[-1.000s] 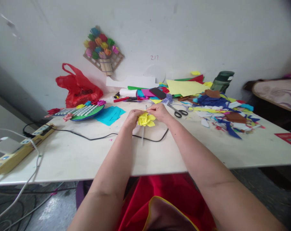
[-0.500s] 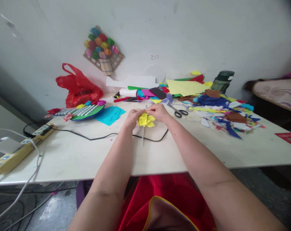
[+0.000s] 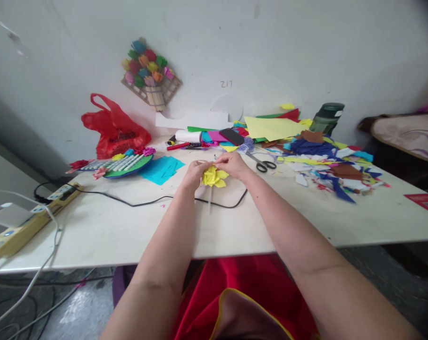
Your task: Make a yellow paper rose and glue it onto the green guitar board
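Note:
A yellow paper flower [image 3: 214, 177] with layered petals is held over the middle of the white table. My left hand [image 3: 196, 173] is closed on its left side, the thumb along the top edge. My right hand [image 3: 232, 164] is pinched at the flower's upper right edge, its fingertips close to my left thumb. Whether those right fingers grip a petal or some smaller piece is too small to see. Below the flower, a thin translucent stick [image 3: 210, 204] points toward the table's front edge. A black cord [image 3: 153, 202] runs across the table beneath the flower.
Black-handled scissors [image 3: 265, 166] lie right of my hands, before a heap of paper scraps [image 3: 341, 172]. Blue paper sheets [image 3: 162, 170] and a decorated round board [image 3: 129, 165] are at left. A phone [image 3: 232, 137], red bag [image 3: 116, 130] and bottle [image 3: 327, 118] stand farther back.
Almost nothing differs. Both hands keep their hold at the flower, with only a very slight shift of the right fingers and of the view.

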